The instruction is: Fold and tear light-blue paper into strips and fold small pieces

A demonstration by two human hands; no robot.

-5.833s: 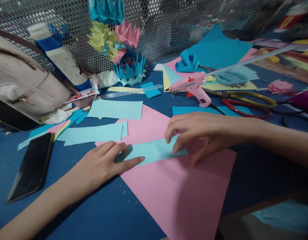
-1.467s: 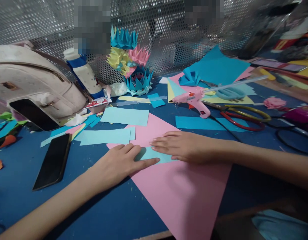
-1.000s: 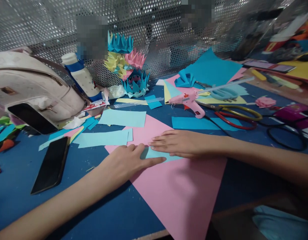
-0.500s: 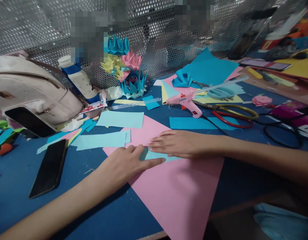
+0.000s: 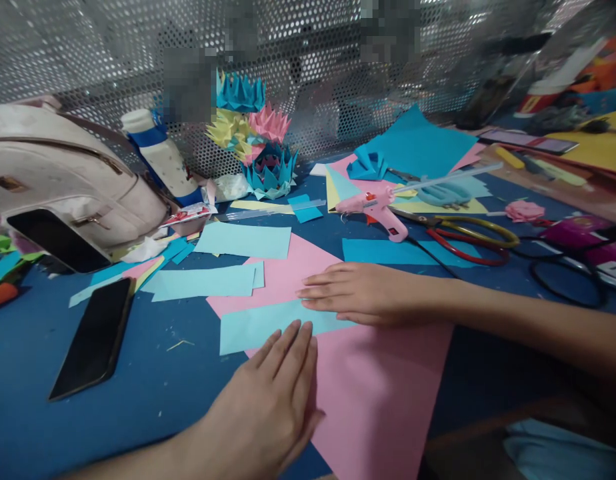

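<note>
L hand [image 5: 273,393] lay nearest, palm down, fingers extended side by side, thumb apart, tips over lower edge of lt-blue strip [image 5: 261,325]; contact unclear. R hand [image 5: 348,293] lay flat, fingers together, on strip's R part. Strip sat across pink sheet [image 5: 378,387]. Phone [image 5: 93,340] lay L. Beyond lay glue gun [image 5: 383,211], w/ scissors [image 5: 433,221] beside. Far back, paper flowers [image 5: 233,130] stood nr bottle [image 5: 165,160].
</note>
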